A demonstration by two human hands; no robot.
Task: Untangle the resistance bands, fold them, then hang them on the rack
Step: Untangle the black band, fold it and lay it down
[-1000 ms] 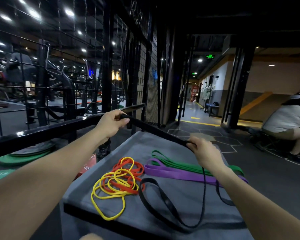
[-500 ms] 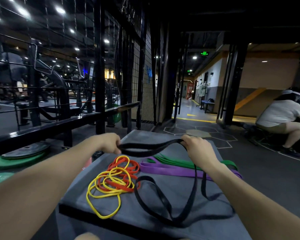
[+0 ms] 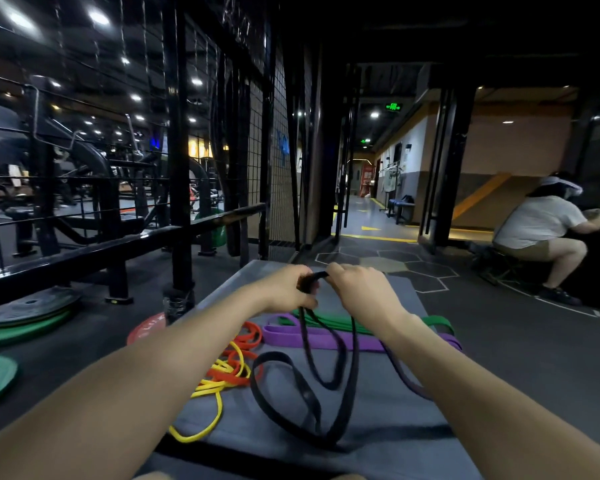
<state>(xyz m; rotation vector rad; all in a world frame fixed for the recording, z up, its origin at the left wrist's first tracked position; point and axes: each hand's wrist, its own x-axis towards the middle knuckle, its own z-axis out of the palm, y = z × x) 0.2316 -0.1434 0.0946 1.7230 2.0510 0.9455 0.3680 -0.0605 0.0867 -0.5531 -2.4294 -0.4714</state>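
Observation:
A black resistance band (image 3: 340, 368) hangs in loops from both my hands down onto the grey padded box (image 3: 388, 445). My left hand (image 3: 288, 289) and my right hand (image 3: 357, 289) are close together above the box, each shut on the band's top fold. A purple band (image 3: 312, 337) and a green band (image 3: 329, 322) lie folded flat behind the loops. Orange (image 3: 248, 341) and yellow (image 3: 219, 386) bands lie tangled together at the box's left side, partly hidden by my left forearm.
A black horizontal rail (image 3: 125, 240) and wire-mesh rack (image 3: 260, 150) stand to the left. Weight plates (image 3: 21, 317) and a red plate (image 3: 146, 329) lie on the floor at left. A person (image 3: 541, 226) sits at right.
My hands have dropped from the rail and come together, bringing the two ends of the black band's stretched span into one fold. The hanging loops have doubled up.

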